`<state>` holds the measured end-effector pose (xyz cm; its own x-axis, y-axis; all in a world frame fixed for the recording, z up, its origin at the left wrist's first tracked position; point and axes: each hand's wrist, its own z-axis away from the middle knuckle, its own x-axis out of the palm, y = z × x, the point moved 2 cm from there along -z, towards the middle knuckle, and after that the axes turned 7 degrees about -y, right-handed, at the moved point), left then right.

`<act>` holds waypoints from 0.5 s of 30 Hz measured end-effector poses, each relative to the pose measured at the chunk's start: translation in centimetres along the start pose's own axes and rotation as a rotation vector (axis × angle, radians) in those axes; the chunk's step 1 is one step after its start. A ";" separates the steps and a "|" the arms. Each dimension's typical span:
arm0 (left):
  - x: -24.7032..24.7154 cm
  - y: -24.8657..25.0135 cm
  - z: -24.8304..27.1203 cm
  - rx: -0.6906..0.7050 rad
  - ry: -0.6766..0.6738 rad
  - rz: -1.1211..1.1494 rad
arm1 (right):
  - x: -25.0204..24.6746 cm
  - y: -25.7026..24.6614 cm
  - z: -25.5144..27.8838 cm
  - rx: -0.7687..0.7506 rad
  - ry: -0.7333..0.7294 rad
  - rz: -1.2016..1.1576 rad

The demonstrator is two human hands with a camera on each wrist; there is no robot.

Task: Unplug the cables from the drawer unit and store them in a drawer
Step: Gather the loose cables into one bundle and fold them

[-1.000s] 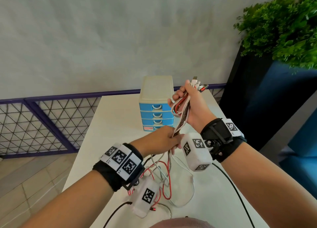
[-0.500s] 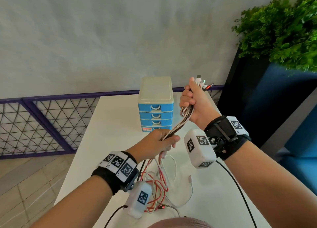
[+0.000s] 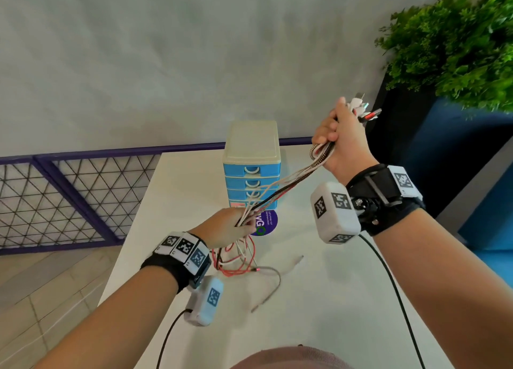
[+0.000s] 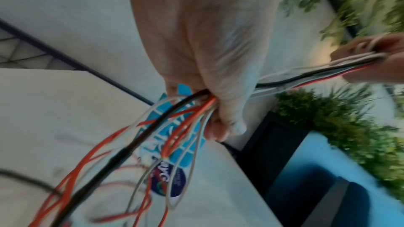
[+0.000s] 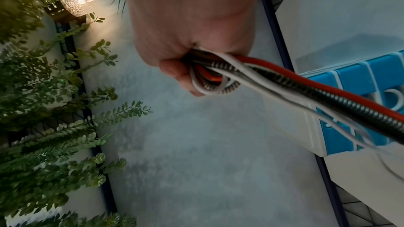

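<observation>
I see the cables as one bundle of red, white, black and metal-coiled leads, stretched taut in the air between my two hands, above the surface and in front of the drawer unit. My right hand is raised high and to the right, its fingers curled tight round the upper end of the bundle; the plugs stick out above my fist, and a short loop of the leads shows under it. My left hand sits lower, near the unit's bottom drawer, fingers wrapped round the same bundle further down. Below that grip the loose ends fan out and drop in loops onto the surface, with two ends trailing towards me.

The unit stands upright near the far edge of the surface, cream top, four blue drawers, all pushed in as far as I can tell. A round purple sticker lies on the surface just in front of it, partly behind the cables. A green plant in a dark planter stands off to the right, and a purple mesh fence runs along the wall on the left.
</observation>
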<state>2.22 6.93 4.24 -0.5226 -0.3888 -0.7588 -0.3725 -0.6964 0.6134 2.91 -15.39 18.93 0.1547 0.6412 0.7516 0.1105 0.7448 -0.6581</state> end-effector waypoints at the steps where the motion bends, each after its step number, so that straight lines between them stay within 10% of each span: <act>1: 0.1 -0.4 0.0 -0.057 -0.010 -0.059 | 0.1 0.0 0.1 0.006 -0.004 0.004; 8: 1.0 -5.1 -0.1 -0.328 -0.182 -0.160 | -0.3 -0.3 0.6 0.009 -0.017 0.018; 15: -0.9 -2.0 -0.3 -0.103 -0.301 0.195 | 0.2 2.2 1.1 0.048 -0.034 0.205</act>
<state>3.67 8.48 3.65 -0.7841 -0.3357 -0.5220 -0.1726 -0.6899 0.7030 2.13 -13.45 17.70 0.1356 0.7857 0.6036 0.0332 0.6053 -0.7953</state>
